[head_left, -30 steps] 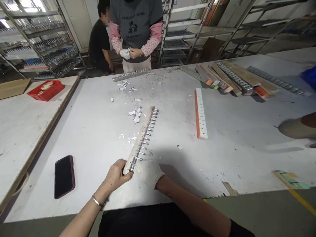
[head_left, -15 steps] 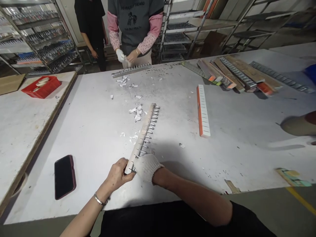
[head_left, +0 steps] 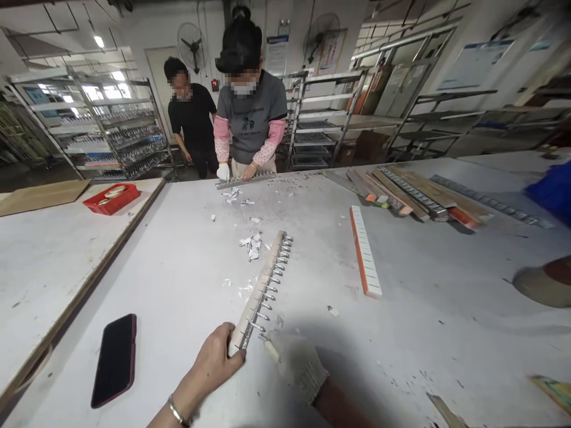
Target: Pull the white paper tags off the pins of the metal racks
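My left hand, bare with a bracelet at the wrist, is closed around the near end of a long pale bar. Along the bar's right side stands a row of small shiny metal pieces, set in slots. My right hand, in a white knitted glove, is just right of the bar's near end and apart from it. Its fingers are bent together and partly blurred; a small metallic bit shows at the fingertips, too small to name. White scraps lie left of the bar.
A phone lies at left. An orange-sided slotted bar is to the right; more bars are piled behind it. Across the table a co-worker handles another bar. A red tray sits on the left table.
My view has tilted up, showing more of the room. My right hand has drawn away from the bar's near end, to the right and toward me. My left hand keeps its hold.
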{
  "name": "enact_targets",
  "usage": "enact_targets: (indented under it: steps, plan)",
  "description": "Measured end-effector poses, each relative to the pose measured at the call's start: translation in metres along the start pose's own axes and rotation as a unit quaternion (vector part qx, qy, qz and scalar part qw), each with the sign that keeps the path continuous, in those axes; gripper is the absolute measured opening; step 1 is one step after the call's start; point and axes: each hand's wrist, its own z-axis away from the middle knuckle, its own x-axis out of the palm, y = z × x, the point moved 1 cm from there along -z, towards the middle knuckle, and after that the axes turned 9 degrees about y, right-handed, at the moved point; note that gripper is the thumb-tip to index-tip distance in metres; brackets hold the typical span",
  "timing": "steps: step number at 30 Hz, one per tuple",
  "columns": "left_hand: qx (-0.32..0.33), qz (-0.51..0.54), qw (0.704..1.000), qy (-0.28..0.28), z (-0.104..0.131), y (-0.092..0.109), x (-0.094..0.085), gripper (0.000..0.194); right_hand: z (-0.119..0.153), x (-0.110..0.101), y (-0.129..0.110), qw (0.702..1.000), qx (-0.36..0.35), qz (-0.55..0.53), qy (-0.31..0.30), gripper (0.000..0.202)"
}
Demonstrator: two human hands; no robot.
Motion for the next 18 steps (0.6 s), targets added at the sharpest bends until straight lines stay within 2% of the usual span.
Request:
enact_targets:
  steps: [2, 4, 6, 7, 9, 10, 12, 15, 18]
  plan:
    - [0.053, -0.011, 0.998, 0.022, 0.002, 0.009, -0.006, 0.033, 0.003, -0.009, -0.003, 1.0, 0.015, -0.018, -0.001, 0.031]
    - [0.137, 0.005, 0.99, 0.026, 0.006, 0.023, -0.014, 0.036, 0.009, -0.018, -0.011, 0.998, 0.004, -0.063, -0.006, 0.032]
    - [0.196, 0.06, 0.979, -0.018, 0.011, 0.038, -0.021, 0.03, 0.017, -0.026, -0.02, 0.995, -0.02, -0.102, -0.01, 0.032]
    - [0.202, 0.091, 0.974, -0.049, 0.014, 0.044, -0.024, 0.028, 0.022, -0.028, -0.024, 0.993, -0.029, -0.118, -0.012, 0.032]
    - [0.163, 0.135, 0.973, -0.094, 0.019, 0.051, -0.027, 0.027, 0.031, -0.031, -0.029, 0.988, -0.031, -0.152, -0.021, 0.032]
    - [0.129, 0.147, 0.976, -0.097, 0.022, 0.051, -0.027, 0.026, 0.035, -0.03, -0.03, 0.985, -0.024, -0.169, -0.031, 0.032]
    - [0.068, 0.153, 0.984, -0.067, 0.028, 0.048, -0.023, 0.026, 0.04, -0.028, -0.032, 0.98, -0.003, -0.191, -0.053, 0.031]
    - [0.032, 0.145, 0.989, -0.023, 0.036, 0.035, -0.01, 0.026, 0.039, -0.019, -0.032, 0.976, 0.014, -0.205, -0.077, 0.029]
    - [0.0, 0.118, 0.993, 0.017, 0.025, 0.018, -0.002, 0.03, 0.028, -0.009, -0.031, 0.984, 0.035, -0.163, -0.063, 0.026]
